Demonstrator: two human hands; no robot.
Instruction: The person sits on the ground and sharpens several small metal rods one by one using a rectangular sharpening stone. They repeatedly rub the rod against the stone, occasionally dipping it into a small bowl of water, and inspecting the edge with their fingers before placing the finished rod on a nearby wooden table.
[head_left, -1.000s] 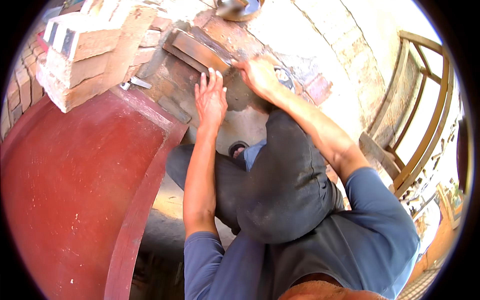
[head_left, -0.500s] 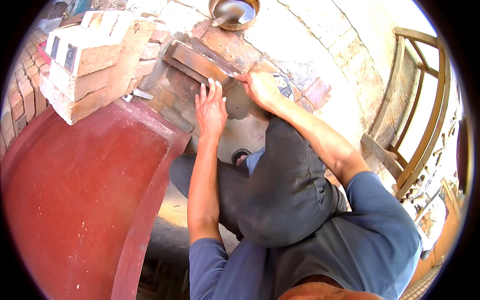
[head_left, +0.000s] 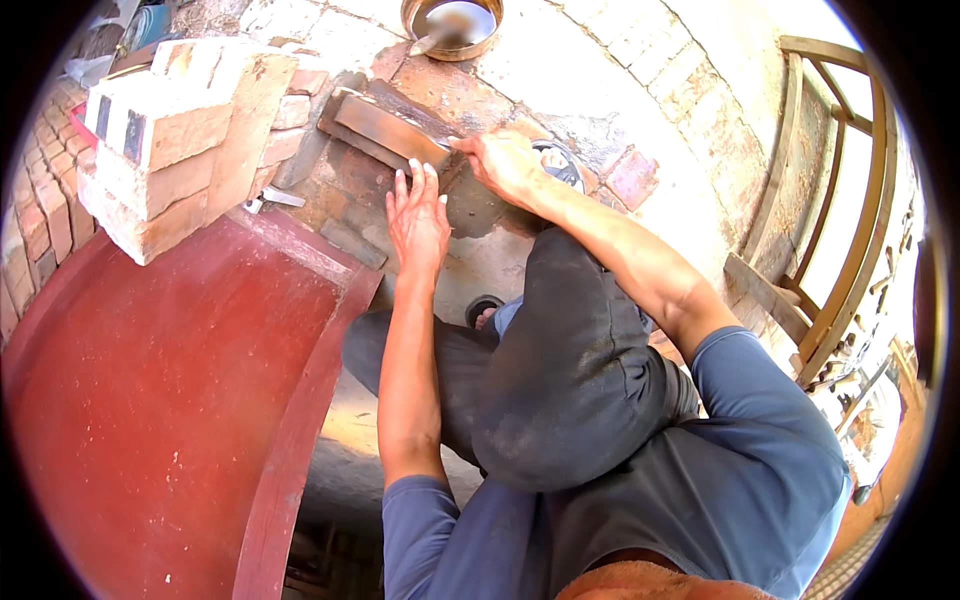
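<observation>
My left hand [head_left: 418, 222] lies with fingers stretched out, their tips at the near right end of a rectangular brown block [head_left: 385, 131]. That block, perhaps a whetstone, rests on a darker base on the brick ground. On the block's far right side, my right hand [head_left: 503, 163] is closed around a thin tool. Only a short pale metal tip [head_left: 448, 144] shows from its fingers, against the block's edge; the rest is hidden in the hand.
Pale bricks [head_left: 185, 140] are stacked at the left, beside a large red panel [head_left: 170, 400]. A metal bowl [head_left: 408, 18] with liquid and a blurred object stands at the far side. A wooden frame [head_left: 868, 210] is at the right. My bent knee [head_left: 560, 370] is below my hands.
My right hand has shifted slightly left along the block with the thin tool. My left hand stays at the block's end. The whole view has shifted a little.
</observation>
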